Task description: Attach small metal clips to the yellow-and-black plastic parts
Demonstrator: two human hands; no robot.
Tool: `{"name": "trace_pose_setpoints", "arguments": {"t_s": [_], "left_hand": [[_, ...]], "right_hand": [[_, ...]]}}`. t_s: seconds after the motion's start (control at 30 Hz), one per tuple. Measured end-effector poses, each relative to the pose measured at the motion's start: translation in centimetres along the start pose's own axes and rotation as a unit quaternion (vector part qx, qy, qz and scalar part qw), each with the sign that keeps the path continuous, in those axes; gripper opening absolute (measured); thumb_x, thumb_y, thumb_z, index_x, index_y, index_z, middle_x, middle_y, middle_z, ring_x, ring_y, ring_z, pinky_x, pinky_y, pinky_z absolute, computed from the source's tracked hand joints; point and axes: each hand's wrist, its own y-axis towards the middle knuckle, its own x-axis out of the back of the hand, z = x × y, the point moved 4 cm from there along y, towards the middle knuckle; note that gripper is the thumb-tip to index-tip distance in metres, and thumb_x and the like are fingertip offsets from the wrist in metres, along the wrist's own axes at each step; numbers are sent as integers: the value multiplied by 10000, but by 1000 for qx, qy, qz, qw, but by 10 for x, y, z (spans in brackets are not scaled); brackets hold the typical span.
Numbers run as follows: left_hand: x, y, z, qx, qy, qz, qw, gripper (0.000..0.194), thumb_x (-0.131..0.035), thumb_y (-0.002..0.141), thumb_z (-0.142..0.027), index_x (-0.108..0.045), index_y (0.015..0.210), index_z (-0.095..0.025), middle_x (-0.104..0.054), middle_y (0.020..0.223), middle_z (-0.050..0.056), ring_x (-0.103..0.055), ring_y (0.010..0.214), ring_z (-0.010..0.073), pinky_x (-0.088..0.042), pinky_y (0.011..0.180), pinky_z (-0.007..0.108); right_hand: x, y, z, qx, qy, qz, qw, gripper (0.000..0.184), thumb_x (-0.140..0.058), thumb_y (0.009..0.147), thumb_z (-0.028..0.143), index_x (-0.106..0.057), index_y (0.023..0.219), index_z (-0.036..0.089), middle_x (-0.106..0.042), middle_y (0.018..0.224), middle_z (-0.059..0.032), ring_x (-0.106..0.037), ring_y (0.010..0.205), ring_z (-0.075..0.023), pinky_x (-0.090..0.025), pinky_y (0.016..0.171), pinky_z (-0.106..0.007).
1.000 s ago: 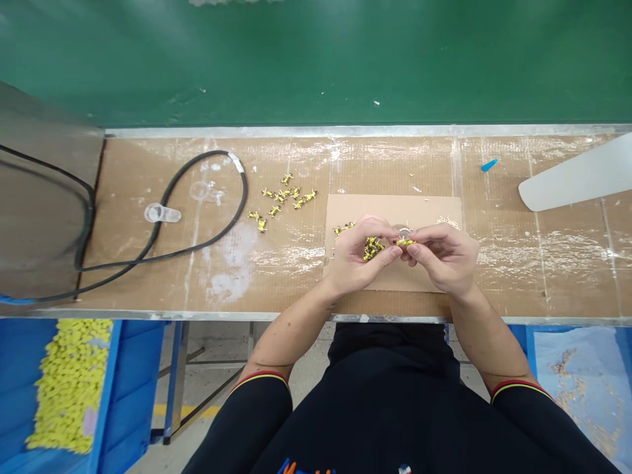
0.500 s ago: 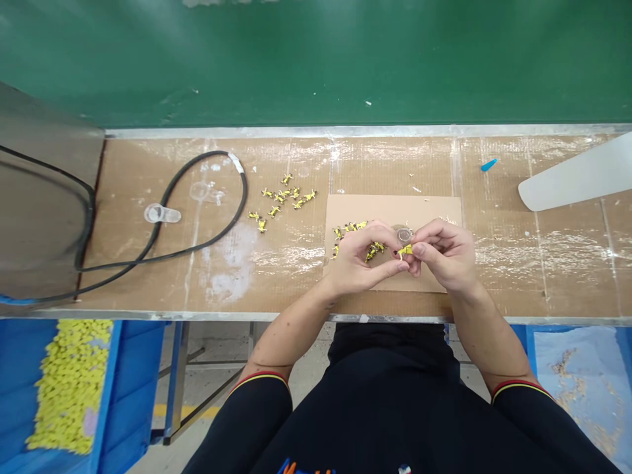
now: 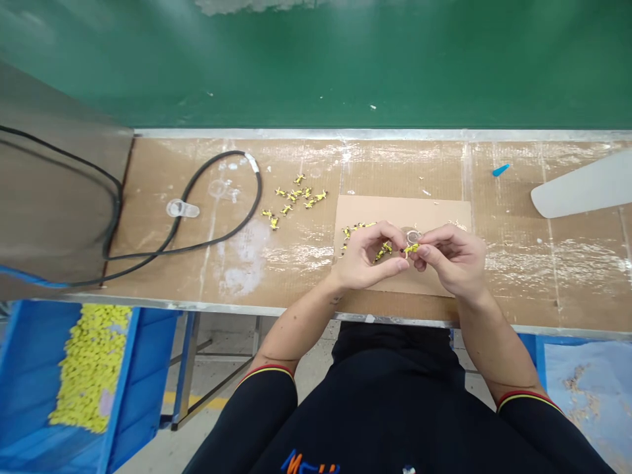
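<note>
A small yellow toy figure (image 3: pixel 411 249) with a dark end and pale limbs is pinched between the thumb and fingers of my right hand (image 3: pixel 455 258). My left hand (image 3: pixel 369 255) curves toward it from the left, thumb and forefinger apart around the figure's dark end; whether they touch it I cannot tell. Just behind the fingertips is a small round clear dish (image 3: pixel 413 236). Both hands are over a flat cardboard sheet (image 3: pixel 390 205). More yellow figures (image 3: pixel 382 251) lie on that sheet, partly hidden by my left hand.
Loose yellow figures (image 3: pixel 296 194) lie left of the sheet, with small white pieces (image 3: pixel 458 225) at its right. A black cable (image 3: pixel 217 242) loops around a clear plastic cup (image 3: pixel 182 209). A blue cap (image 3: pixel 500 170) and white object (image 3: pixel 582 187) lie right. Blue bin (image 3: pixel 148 368) holds yellow pieces.
The whole view has shifted slightly, so the bench appears further right. The figure stays in my right hand, turned a little, and my left fingertips look slightly further apart.
</note>
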Motion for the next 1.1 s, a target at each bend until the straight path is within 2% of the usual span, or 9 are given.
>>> {"name": "trace_pose_setpoints", "arguments": {"t_s": [0.1,0.2,0.37,0.47,0.57,0.73,0.9,1.03,1.1], "left_hand": [[10,4,-1,35,54,-8,998,209,-750,947,-351,-638,896,-183,-682,817,19,-641,738,102,-534,690,245],[43,8,-11,11,201,-58,978,121,-743,928,-274,-668,891,-186,-716,829,14,-651,765,110,-530,723,263],[135,-2,-28,65,505,-211,835,35,-691,873,-194,-694,851,-221,-759,895,36,-633,847,182,-525,813,365],[176,-14,-22,164,547,-253,781,55,-693,802,-170,-681,779,-218,-743,865,43,-641,860,215,-529,834,390],[194,-22,-13,243,552,-271,750,53,-672,763,-147,-683,756,-199,-720,839,41,-649,842,216,-536,888,402],[197,-26,-4,323,518,-268,745,75,-695,723,-155,-720,790,-179,-709,800,26,-666,778,204,-573,870,393],[181,-17,-20,227,538,-262,768,65,-734,762,-261,-735,786,-200,-747,839,43,-677,816,215,-571,841,382],[125,2,-19,116,469,-79,872,143,-707,873,-348,-734,822,-217,-766,882,38,-690,846,197,-573,852,366],[93,7,-11,88,443,33,892,176,-705,908,-376,-748,944,-209,-774,982,54,-703,951,214,-572,938,389]], "right_hand": [[4,-2,-2,31,-83,-13,996,164,-814,910,280,-761,1060,246,-806,785,13,-729,577,-121,-636,520,-228],[8,0,-2,67,-108,-28,991,263,-769,949,331,-730,1203,274,-829,874,3,-745,636,-125,-632,527,-229],[15,4,1,98,-101,-66,988,208,-709,993,398,-759,1144,264,-813,841,-5,-721,592,-121,-603,485,-236],[19,5,2,96,-114,-71,986,198,-705,994,412,-768,1105,261,-806,830,-4,-713,584,-122,-589,479,-246],[28,7,4,98,-145,-93,980,208,-705,988,441,-772,1053,255,-797,815,-4,-710,588,-130,-575,480,-260],[61,14,4,93,-263,-212,937,268,-686,967,497,-758,942,240,-758,756,-12,-691,591,-153,-553,505,-305],[93,22,-9,27,-355,-242,903,138,-698,896,346,-761,927,228,-743,781,-14,-676,656,-161,-553,596,-331],[93,27,-22,-5,-449,-164,878,123,-683,870,268,-781,927,221,-742,857,-40,-667,714,-179,-566,697,-371],[90,30,-29,-7,-480,-126,868,138,-665,880,257,-787,935,225,-740,901,-56,-675,779,-205,-580,792,-416]]}}
